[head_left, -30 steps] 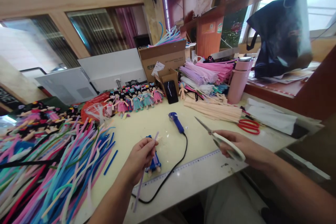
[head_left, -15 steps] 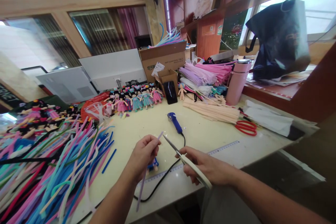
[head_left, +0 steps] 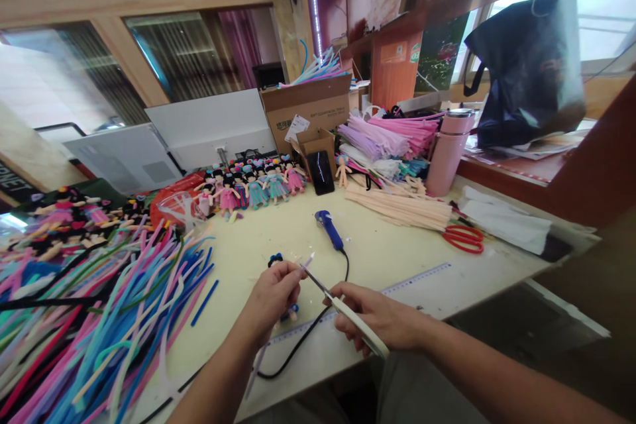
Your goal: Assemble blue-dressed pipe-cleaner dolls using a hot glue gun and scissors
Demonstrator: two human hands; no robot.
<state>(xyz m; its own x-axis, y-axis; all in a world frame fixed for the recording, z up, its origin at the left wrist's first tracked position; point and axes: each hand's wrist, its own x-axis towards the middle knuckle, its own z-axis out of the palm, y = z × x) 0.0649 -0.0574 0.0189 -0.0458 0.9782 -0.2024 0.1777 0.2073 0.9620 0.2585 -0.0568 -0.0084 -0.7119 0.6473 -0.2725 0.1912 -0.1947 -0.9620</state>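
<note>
My left hand [head_left: 272, 297] is closed on a pale lilac pipe cleaner [head_left: 308, 260]. Its top end pokes up past my fingers and its long tail hangs down below my wrist. My right hand [head_left: 378, 318] is closed on white-handled scissors [head_left: 348, 310]. Their blade tips touch the pipe cleaner just above my left fingers. A small doll in blue [head_left: 289, 311] lies on the table under my left hand, mostly hidden. A blue-handled tool [head_left: 328, 230] with a black cord lies just beyond.
A big heap of coloured pipe cleaners [head_left: 99, 318] fills the left. Finished dolls [head_left: 253, 189] line the back, by a cardboard box [head_left: 311, 109] and a phone [head_left: 320, 172]. Beige sticks [head_left: 402, 209], red scissors [head_left: 463, 238], a pink flask [head_left: 447, 152] and a ruler [head_left: 417, 278] are at the right.
My right hand has come in from the right with the scissors, up to the pipe cleaner in my left hand. The blades now meet its top end.
</note>
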